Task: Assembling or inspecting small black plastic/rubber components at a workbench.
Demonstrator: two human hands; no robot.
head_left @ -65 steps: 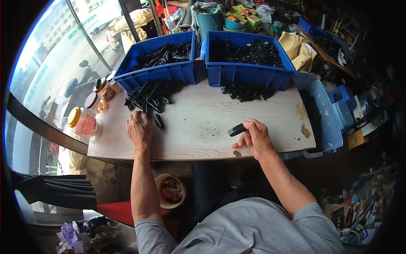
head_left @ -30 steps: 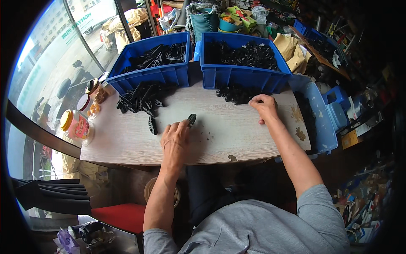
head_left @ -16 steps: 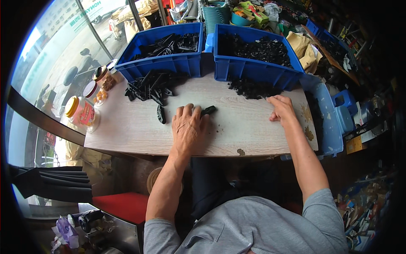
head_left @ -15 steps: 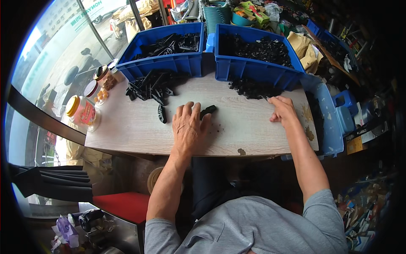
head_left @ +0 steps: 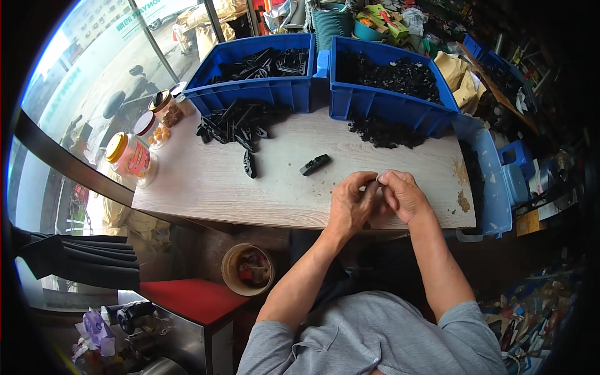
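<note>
Near the table's front edge my two hands have come together. My left hand (head_left: 351, 203) is closed, thumb and fingers pinched. My right hand (head_left: 405, 195) is also closed, its fingertips touching those of the left. Whatever lies between them is too small and hidden to make out. A single black plastic piece (head_left: 314, 165), long and narrow, lies on the table beyond my left hand. Farther left lies another black piece (head_left: 249, 165), at the tip of a pile of long black pieces (head_left: 232, 125). A heap of small black parts (head_left: 386, 133) lies beyond my right hand.
Two blue bins stand at the table's back: the left bin (head_left: 256, 97) holds long black pieces, the right bin (head_left: 394, 114) small ones. Lidded jars (head_left: 130, 159) line the left side. A light-blue tub (head_left: 494, 209) adjoins the right edge. Below stands a round bucket (head_left: 228, 272).
My left hand has left the single black piece and moved right. My right hand has drawn back from the heap of small parts, and both hands now meet.
</note>
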